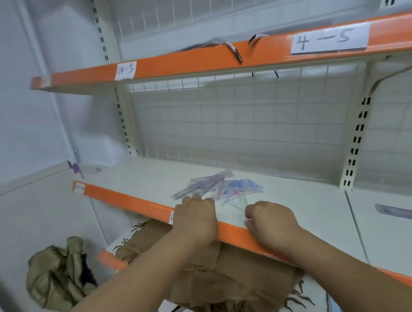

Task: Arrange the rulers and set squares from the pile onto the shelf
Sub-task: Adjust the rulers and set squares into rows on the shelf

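**While the pile lies jumbled: sort first, then line up**

As both hands sit at the front lip of the shelf [135,202], the pile [217,186] of clear rulers and set squares lies just beyond the knuckles. It is on the shelf board approx. mid-width, w/ pcs crossing each other at odd angles. The left hand [196,220] has its fingers curled down at the near edge of the pile. The right hand [270,222] is curled too, just beside a clear set square [237,203] that sticks out toward it. From behind the knuckles I can't tell whether either hand grips anything; clear plastic hides well.

Step in hand, as I judge it: pulling the first pcs out of the heap. How to do it well:

- Take the top pc., not one pinned underneath, b/c dragging a buried one would likely scatter the rest.
- Thin plastic lying flat is hard to lift, so slide it toward the lip and pinch it by an edge.
- Split rulers vs. set squares.
- Lay each group on the board beside the pile, w/ long edges parallel to the orange lip.
- Work one pc. per hand, no fistfuls.
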`<state>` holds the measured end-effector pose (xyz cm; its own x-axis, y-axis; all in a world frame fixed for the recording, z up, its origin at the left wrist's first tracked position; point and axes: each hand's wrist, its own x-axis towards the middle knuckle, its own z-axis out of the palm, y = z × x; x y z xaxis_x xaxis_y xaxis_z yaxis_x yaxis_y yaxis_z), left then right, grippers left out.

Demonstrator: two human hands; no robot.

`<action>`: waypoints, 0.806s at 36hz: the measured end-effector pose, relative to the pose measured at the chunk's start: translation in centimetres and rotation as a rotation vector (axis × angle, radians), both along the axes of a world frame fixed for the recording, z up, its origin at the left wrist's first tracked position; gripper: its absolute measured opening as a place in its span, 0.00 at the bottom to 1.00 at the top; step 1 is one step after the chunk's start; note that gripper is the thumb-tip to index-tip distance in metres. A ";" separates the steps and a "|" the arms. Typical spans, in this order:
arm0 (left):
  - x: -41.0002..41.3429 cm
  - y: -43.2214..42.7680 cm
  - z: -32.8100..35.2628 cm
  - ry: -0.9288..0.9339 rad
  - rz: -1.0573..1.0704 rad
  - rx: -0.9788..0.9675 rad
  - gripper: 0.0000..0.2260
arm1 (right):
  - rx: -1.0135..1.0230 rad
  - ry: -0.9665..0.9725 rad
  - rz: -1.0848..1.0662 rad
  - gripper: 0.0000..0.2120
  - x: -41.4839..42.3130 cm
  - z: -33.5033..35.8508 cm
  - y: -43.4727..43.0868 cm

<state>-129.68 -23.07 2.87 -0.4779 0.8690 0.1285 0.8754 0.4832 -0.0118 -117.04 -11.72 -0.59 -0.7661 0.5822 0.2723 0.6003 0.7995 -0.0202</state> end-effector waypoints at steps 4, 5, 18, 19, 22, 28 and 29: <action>-2.8 0.3 -0.5 -0.027 0.007 0.006 0.12 | 0.001 -0.014 -0.027 0.11 -2.3 0.1 0.3; -3.5 0.6 -0.7 -0.031 0.003 0.011 0.12 | 0.003 -0.016 -0.036 0.11 -2.8 0.2 0.5; -10.6 7.3 -1.3 -0.006 0.009 0.012 0.14 | -0.047 -0.084 -0.056 0.10 -10.1 1.0 8.0; -11.1 7.7 -1.3 -0.004 0.008 0.009 0.14 | -0.053 -0.093 -0.052 0.08 -10.6 1.2 8.5; -12.3 8.8 -1.2 -0.003 0.003 -0.009 0.14 | -0.030 -0.115 -0.046 0.08 -11.8 1.3 9.4; -13.3 10.5 -1.2 0.027 -0.033 -0.049 0.14 | -0.096 -0.173 -0.085 0.08 -12.9 0.6 11.2; -13.6 10.8 -1.2 0.035 -0.041 -0.052 0.14 | -0.129 -0.180 -0.094 0.09 -13.2 0.5 11.5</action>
